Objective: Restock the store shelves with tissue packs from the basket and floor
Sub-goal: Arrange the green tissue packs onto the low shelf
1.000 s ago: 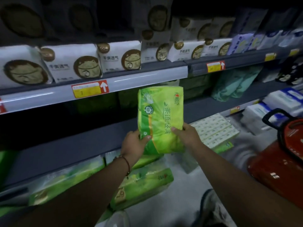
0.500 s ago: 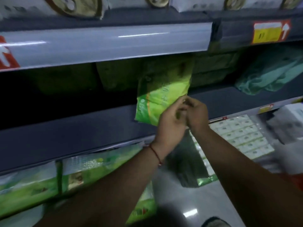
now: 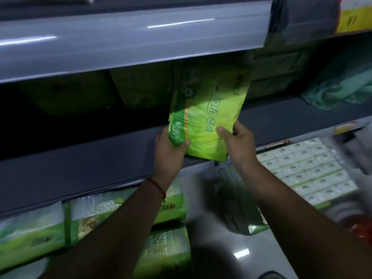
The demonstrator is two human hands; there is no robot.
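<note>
Head view: both hands, left (image 3: 168,147) and right (image 3: 236,144), grip the pack (image 3: 207,119) by its lower corners, upright at the shelf (image 3: 80,158) lip. We should slide it level, rearward beside dim stock.

Red thing (image 3: 360,228) at right edge, blurred, perhaps a basket

The green tissue pack (image 3: 203,125) is wrapped in glossy plastic film; the shelf edge strip (image 3: 128,41) is finished smooth and glossy.
</note>
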